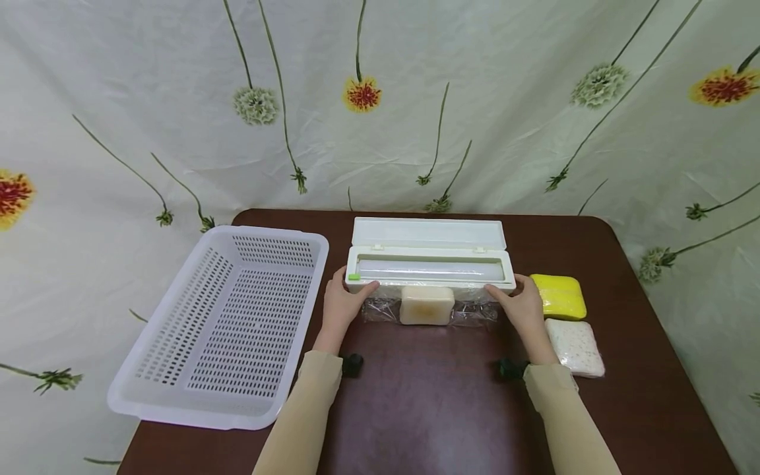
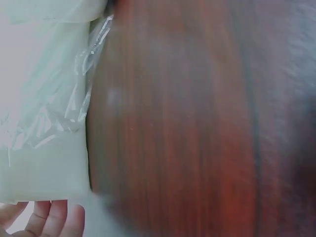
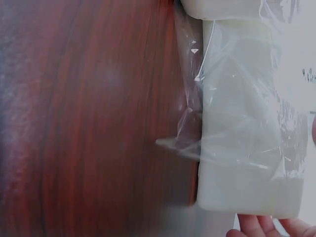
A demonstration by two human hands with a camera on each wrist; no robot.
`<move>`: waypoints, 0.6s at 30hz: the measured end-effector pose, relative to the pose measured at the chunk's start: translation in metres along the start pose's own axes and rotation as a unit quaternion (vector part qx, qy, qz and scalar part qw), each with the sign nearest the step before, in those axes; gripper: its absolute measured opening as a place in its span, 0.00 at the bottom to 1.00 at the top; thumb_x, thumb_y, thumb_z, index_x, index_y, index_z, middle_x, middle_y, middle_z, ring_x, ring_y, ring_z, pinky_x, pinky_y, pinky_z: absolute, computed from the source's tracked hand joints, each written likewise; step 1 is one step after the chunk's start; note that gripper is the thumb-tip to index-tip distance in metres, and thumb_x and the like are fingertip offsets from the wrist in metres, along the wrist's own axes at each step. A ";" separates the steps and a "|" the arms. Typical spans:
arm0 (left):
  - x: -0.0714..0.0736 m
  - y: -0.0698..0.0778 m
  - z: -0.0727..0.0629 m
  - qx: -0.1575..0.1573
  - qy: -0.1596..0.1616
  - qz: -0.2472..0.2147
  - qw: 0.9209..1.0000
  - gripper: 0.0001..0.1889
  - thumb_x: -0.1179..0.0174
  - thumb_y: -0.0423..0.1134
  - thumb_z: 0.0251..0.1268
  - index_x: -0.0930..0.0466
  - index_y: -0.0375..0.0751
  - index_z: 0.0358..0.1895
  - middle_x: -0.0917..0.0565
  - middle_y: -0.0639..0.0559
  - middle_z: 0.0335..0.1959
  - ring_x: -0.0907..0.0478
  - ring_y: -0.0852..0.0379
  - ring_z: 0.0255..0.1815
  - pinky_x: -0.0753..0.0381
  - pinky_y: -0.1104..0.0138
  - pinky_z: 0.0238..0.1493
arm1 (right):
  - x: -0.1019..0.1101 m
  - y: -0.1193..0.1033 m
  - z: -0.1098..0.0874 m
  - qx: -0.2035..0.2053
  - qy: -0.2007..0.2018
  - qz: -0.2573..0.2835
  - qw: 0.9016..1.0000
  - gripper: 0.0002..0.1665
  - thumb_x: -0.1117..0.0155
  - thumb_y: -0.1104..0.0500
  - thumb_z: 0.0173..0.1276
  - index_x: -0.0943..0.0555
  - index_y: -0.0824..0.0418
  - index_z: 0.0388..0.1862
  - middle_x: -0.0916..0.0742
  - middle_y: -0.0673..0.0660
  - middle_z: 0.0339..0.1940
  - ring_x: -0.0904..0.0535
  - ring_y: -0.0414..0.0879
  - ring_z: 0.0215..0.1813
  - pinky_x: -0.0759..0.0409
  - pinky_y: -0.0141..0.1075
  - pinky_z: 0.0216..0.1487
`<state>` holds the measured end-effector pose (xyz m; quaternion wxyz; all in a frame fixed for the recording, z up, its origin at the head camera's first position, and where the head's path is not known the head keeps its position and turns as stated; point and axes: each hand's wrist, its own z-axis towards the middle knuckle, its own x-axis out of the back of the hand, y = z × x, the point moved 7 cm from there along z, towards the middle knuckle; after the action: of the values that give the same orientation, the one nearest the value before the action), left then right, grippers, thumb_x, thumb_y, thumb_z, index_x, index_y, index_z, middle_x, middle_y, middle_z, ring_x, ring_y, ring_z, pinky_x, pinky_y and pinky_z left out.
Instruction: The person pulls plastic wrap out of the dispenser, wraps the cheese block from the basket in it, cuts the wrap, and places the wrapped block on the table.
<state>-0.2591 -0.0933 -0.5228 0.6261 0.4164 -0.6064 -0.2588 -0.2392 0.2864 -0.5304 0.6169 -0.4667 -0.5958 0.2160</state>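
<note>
A white cling film dispenser (image 1: 352,267) stands at the table's middle with its hinged lid (image 1: 427,232) up, showing the film roll (image 1: 430,270) inside. My left hand (image 1: 341,309) grips its left end, thumb on the front edge. At the other end, my right hand (image 1: 522,310) holds it the same way. Clear film (image 1: 382,310) hangs down the front and spreads on the table. On or against that film, close before the dispenser, sits a cream soap bar (image 1: 427,305) with a brownish middle. Both wrist views show fingertips (image 2: 55,217) at the dispenser's ends, and creased film (image 3: 237,98).
Left on the table is a white perforated plastic basket (image 1: 317,264). Beyond my right hand lie a yellow bar (image 1: 559,296) and a speckled white bar (image 1: 574,348), both shiny as if film-wrapped. A flower-patterned curtain (image 1: 499,132) hangs behind the brown table (image 1: 427,402).
</note>
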 end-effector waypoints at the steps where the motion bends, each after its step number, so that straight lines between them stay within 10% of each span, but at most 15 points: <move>1: 0.000 0.000 0.001 0.001 -0.002 0.000 1.000 0.46 0.30 0.56 0.56 0.40 0.40 0.74 0.29 0.35 0.62 0.30 0.39 0.61 0.29 0.44 0.62 | -0.001 -0.001 0.000 -0.002 0.002 -0.001 1.000 0.48 0.29 0.44 0.62 0.36 0.73 0.69 0.26 0.69 0.61 0.28 0.57 0.53 0.26 0.42 0.50; 18: -0.011 -0.010 0.018 0.010 -0.071 -0.062 0.996 0.52 0.32 0.55 0.60 0.57 0.52 0.81 0.51 0.38 0.80 0.57 0.35 0.80 0.51 0.39 0.75 | -0.005 -0.017 0.005 -0.035 -0.046 -0.005 0.998 0.54 0.30 0.49 0.64 0.48 0.74 0.75 0.36 0.74 0.71 0.37 0.65 0.71 0.36 0.55 0.73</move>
<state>-0.2766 -0.0929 -0.5384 0.5602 0.4401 -0.6246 -0.3200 -0.2502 0.2759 -0.5194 0.5728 -0.4747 -0.6333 0.2132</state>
